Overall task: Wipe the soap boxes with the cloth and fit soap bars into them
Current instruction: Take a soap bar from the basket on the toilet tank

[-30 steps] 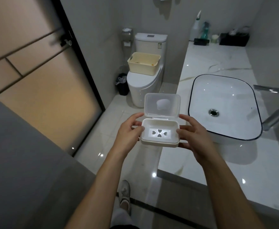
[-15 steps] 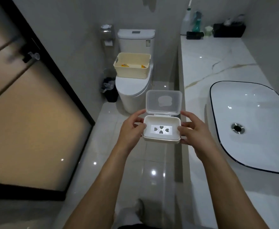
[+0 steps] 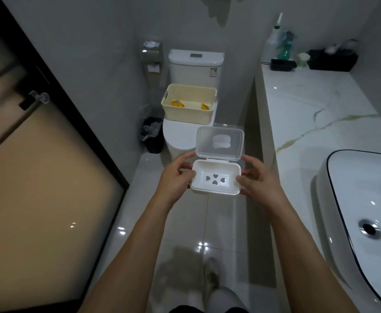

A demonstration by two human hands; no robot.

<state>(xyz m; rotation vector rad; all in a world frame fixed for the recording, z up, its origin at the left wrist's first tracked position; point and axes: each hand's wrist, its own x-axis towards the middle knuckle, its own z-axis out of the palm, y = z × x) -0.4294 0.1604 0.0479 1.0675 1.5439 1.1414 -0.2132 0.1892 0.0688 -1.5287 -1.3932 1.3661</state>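
A white soap box (image 3: 216, 177) is held in mid-air over the floor, its clear hinged lid (image 3: 220, 143) standing open. Heart-shaped drain holes show in its bare tray. My left hand (image 3: 173, 177) grips the box's left end and my right hand (image 3: 256, 179) grips its right end. Ahead, a cream basket (image 3: 188, 116) sits on the closed toilet lid, with yellow-orange packets (image 3: 177, 103) inside it. No cloth is in view.
A marble counter (image 3: 302, 114) runs along the right with a white basin (image 3: 365, 199). Spray bottles (image 3: 285, 46) and a black box (image 3: 333, 61) stand at its far end. A toilet (image 3: 195, 66), a black bin (image 3: 152, 134) and a frosted glass door (image 3: 38, 166) lie ahead and left.
The view has swung left, away from the basin, and moved toward the toilet and basket. Both hands still hold the open soap box in front of me.
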